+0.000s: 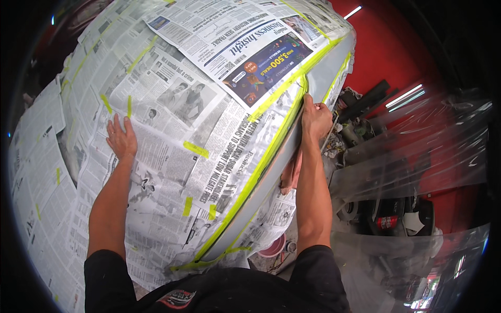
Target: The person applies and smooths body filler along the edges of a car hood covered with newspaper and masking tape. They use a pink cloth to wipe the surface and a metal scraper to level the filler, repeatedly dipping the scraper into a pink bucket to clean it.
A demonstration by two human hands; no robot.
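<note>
Far left, overlapping newspaper sheets (39, 172) cover the broad, curved body in front of me. On them lies the person's left hand (122, 141), palm down, fingers spread, flat against the paper and gripping nothing; it seems to steady the covering. Between the hands, short yellow-green tape pieces (196, 149) are stuck on the sheets.

Next comes the long yellow-green tape (241, 201), running obliquely along the paper's right edge, just beside a bare grey strip (232, 229). A reddish bucket (276, 247) stands below. At the tape's upper stretch is the right hand (317, 120), fingers curled, thumb close against them; whether the tips pinch the tape or merely press its border, I cannot tell.

Judging by this posture, the step in hand is working the tape at the edge of the strip. The next move calls for a light, even pull or press along that line, keeping the paper flat.

Far right, a clear plastic sheet (417, 161) hangs before a red surface (389, 49).
</note>
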